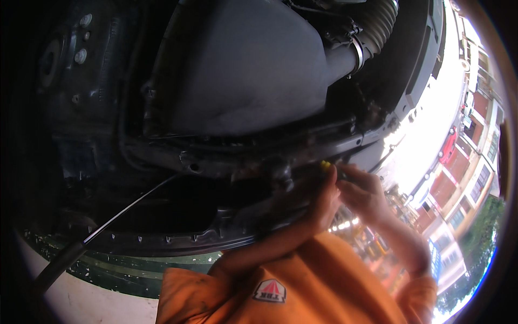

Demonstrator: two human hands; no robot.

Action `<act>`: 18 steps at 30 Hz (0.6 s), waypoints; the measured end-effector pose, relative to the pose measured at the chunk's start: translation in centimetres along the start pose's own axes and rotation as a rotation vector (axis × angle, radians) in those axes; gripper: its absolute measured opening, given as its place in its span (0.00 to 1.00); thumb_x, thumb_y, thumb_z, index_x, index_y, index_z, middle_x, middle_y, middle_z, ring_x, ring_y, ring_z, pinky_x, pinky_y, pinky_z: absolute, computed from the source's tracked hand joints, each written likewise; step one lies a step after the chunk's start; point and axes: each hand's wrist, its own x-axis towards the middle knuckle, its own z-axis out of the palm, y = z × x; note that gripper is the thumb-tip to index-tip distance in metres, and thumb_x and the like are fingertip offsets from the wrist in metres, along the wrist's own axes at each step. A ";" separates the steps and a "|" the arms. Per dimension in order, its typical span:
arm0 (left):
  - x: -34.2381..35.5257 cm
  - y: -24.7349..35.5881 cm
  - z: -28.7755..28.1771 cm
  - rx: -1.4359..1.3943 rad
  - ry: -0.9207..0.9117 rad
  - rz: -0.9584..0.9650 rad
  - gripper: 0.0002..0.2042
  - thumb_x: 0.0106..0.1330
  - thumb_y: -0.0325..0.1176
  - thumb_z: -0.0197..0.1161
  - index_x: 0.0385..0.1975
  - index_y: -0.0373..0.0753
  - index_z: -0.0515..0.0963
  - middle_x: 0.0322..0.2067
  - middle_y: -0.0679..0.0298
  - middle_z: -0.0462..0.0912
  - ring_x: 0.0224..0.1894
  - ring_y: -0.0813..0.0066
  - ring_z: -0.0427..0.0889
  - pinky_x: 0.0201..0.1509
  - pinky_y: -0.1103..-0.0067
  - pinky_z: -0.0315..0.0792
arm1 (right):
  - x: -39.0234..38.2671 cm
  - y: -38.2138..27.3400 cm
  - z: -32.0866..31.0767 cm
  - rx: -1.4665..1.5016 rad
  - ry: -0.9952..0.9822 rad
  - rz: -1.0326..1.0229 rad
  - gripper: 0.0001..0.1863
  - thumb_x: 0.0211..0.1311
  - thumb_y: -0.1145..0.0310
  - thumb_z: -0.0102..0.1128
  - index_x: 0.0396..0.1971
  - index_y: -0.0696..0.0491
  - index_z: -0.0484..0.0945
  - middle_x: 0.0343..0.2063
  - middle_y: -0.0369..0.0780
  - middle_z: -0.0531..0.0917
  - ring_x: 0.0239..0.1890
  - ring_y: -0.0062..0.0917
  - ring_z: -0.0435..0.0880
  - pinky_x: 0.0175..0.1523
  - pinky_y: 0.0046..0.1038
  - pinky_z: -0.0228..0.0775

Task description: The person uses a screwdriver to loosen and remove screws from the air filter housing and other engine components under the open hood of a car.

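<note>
Where the car's underside (232, 75) darkens, both hands (345, 191) on a yellow-tipped tool (327, 166).

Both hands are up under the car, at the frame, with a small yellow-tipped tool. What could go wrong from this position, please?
1. The left hand and right hand crowd together around the yellow-tipped tool at the metal crossmember; a slip could knock knuckles on its edges.
2. The spot is dark against bright daylight to the right, so the tool tip may be hard to see.
3. The thin black cable hangs loose nearby and might snag a forearm.
</note>
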 end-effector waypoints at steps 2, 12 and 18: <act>0.2 0.1 -0.4 0.019 -0.068 0.012 0.38 0.74 0.65 0.31 0.68 0.38 0.61 0.66 0.55 0.67 0.70 0.65 0.63 0.73 0.69 0.54 | -0.2 -0.6 0.2 0.361 0.021 0.262 0.20 0.72 0.68 0.55 0.56 0.67 0.72 0.21 0.34 0.73 0.17 0.12 0.66 0.22 0.20 0.57; 0.7 0.5 0.0 0.006 -0.083 0.067 0.34 0.78 0.59 0.29 0.66 0.36 0.62 0.66 0.53 0.67 0.71 0.65 0.61 0.74 0.68 0.53 | 0.4 -0.7 -0.2 -0.999 0.235 -0.638 0.23 0.51 0.75 0.66 0.50 0.63 0.77 0.31 0.43 0.81 0.24 0.34 0.83 0.22 0.29 0.74; 0.7 -0.6 -0.8 -0.088 -0.092 0.050 0.34 0.77 0.58 0.32 0.66 0.33 0.62 0.66 0.51 0.66 0.70 0.63 0.62 0.75 0.69 0.51 | 0.4 0.3 0.6 -0.491 0.174 -0.401 0.20 0.60 0.74 0.63 0.51 0.66 0.75 0.23 0.41 0.78 0.18 0.26 0.77 0.23 0.22 0.66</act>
